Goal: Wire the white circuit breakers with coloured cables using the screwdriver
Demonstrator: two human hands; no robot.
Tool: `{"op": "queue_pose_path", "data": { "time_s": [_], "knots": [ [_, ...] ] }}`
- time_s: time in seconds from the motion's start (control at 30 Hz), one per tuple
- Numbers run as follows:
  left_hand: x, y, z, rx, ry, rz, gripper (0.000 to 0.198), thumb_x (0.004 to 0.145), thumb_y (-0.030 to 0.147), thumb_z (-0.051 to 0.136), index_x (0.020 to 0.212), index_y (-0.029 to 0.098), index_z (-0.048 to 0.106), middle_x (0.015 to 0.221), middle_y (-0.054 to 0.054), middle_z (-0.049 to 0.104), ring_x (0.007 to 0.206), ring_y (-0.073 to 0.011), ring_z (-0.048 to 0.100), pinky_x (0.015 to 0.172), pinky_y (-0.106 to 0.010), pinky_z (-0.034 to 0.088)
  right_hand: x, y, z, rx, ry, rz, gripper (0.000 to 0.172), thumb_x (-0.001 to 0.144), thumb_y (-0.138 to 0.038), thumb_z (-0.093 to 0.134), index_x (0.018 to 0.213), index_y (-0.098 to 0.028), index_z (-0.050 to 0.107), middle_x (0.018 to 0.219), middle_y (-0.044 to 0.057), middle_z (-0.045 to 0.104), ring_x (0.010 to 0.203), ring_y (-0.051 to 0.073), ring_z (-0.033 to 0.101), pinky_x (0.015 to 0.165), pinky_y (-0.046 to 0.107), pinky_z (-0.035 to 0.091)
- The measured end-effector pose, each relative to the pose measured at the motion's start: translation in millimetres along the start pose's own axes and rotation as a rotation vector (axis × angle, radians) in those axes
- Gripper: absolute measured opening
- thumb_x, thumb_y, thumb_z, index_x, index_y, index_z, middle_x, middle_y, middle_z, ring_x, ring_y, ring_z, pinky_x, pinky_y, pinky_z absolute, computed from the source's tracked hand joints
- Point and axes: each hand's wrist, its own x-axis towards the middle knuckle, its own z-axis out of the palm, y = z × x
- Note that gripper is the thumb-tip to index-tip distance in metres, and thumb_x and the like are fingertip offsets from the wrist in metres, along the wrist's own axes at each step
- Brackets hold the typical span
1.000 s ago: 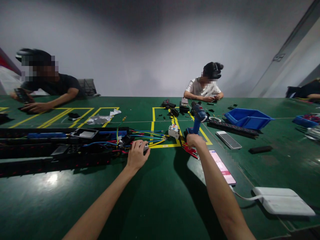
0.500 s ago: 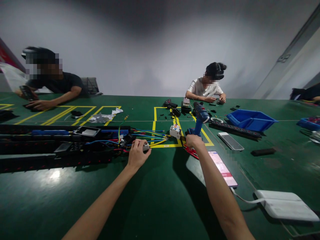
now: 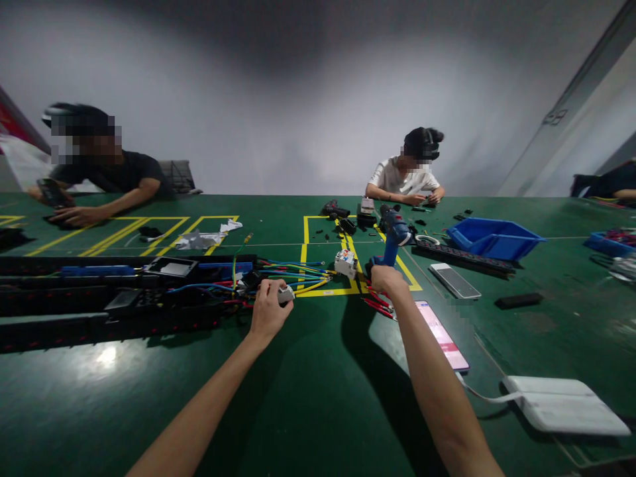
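Grey wall (image 3: pixel 298 99) stood at twelve o'clock. Green table (image 3: pixel 318 397) bore black power strips (image 3: pixel 99 305) at nine and blue bin (image 3: pixel 491 237) at two. Right hand (image 3: pixel 387 279) gripped upright blue cordless drill (image 3: pixel 395 235) at one; left hand (image 3: pixel 268 308) pinched small white connector (image 3: pixel 285 295) at centre.
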Motion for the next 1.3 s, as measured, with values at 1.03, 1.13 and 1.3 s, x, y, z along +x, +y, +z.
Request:
{"op": "queue_pose_path", "data": {
  "time_s": [1.03,1.13,1.3],
  "knots": [
    [-0.5,1.6,-1.7,0.022,-0.021,-0.008,0.037,0.071,0.024,0.070,0.104,0.025,0.054,0.107,-0.006,0.049,0.098,-0.0257,0.059,0.081,-0.037,0.054,-24.4,-127.3,57.4,0.248,0.344,-0.802,0.034,0.094,-0.016,0.037,0.115,-0.021,0.064,0.109,0.009,0.060,0.091,0.020,0.060,0.080,0.028,0.042],
    [0.2,1.8,-2.0,0.020,-0.018,-0.019,0.036,0.072,0.024,0.070,0.104,0.025,0.054,0.107,-0.006,0.049,0.098,-0.0254,0.059,0.080,-0.036,0.054,-23.9,-131.1,61.9,0.253,0.374,-0.806,0.034,0.096,-0.017,0.036,0.116,-0.020,0.063,0.111,0.009,0.059,0.094,0.020,0.059,0.084,0.028,0.042],
    [0.5,0.9,-1.0,0.044,-0.032,0.010,0.037,0.071,0.025,0.072,0.104,0.025,0.056,0.106,-0.006,0.050,0.098,-0.0258,0.059,0.080,-0.036,0.054,-24.5,-131.7,61.9,0.254,0.383,-0.837,0.033,0.095,-0.016,0.040,0.117,-0.021,0.064,0.111,0.009,0.059,0.098,0.019,0.058,0.089,0.027,0.040]
  ]
}}
